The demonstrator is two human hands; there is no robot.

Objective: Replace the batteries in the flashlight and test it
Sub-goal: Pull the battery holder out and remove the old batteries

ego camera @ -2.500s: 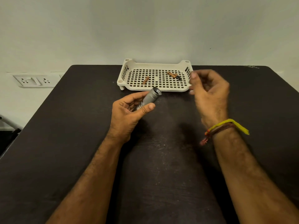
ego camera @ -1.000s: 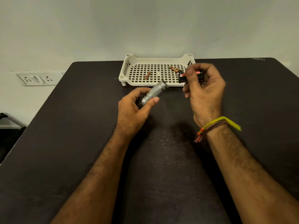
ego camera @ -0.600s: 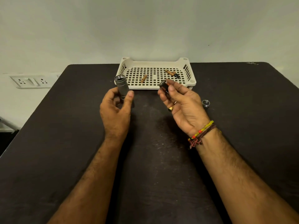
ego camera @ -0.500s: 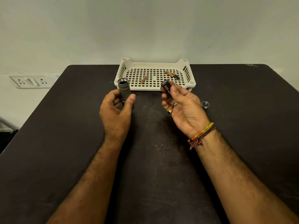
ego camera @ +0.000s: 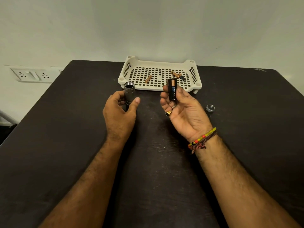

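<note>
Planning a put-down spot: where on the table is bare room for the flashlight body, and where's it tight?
Free: the table left of the left hand; the right side beyond the cap; the near strip between the forearms. Crowded: the gap between the flashlight, the battery pack in the right hand, and the tray, which holds three loose batteries.

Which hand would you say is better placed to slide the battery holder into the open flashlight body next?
The right hand: its grip already holds the battery holder upright, close beside the flashlight body. The left hand is occupied steadying that body with its open end up.
</note>
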